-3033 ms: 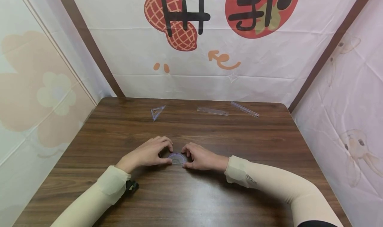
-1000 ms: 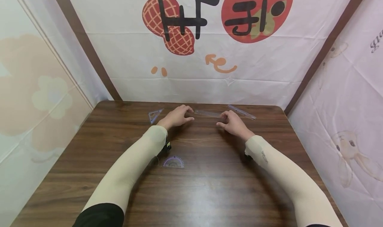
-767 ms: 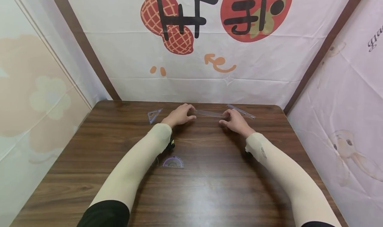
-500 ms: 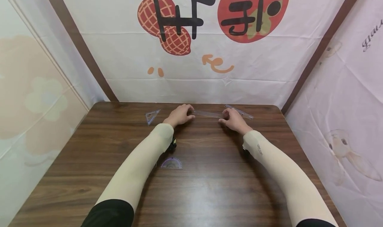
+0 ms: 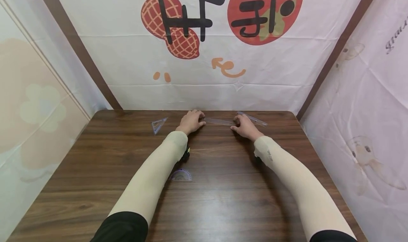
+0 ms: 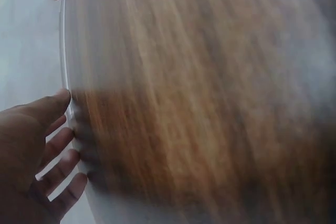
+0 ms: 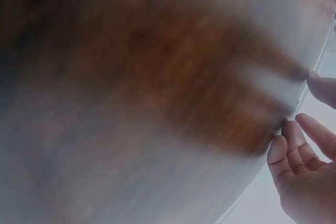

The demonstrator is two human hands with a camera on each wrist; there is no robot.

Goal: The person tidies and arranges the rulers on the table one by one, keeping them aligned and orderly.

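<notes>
The head view looks forward and down from the near side, well back, taking in the brown tabletop (image 5: 220, 157) up to the far cloth wall (image 5: 197, 93). The left wrist view sits low and close beside the left hand (image 5: 190, 122), facing the tabletop aslant; the right wrist view does likewise beside the right hand (image 5: 245, 126). Head and left wrist views share both hands.

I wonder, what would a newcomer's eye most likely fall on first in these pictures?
Probably the red peanut print and the red round print, both with bold black characters, high on the white cloth behind the table. Next, likely, the left hand and right hand at opposite ends of a clear ruler near the table's far edge. The purple-marked protractor, closer to the camera beside the left sleeve, is fainter.
</notes>
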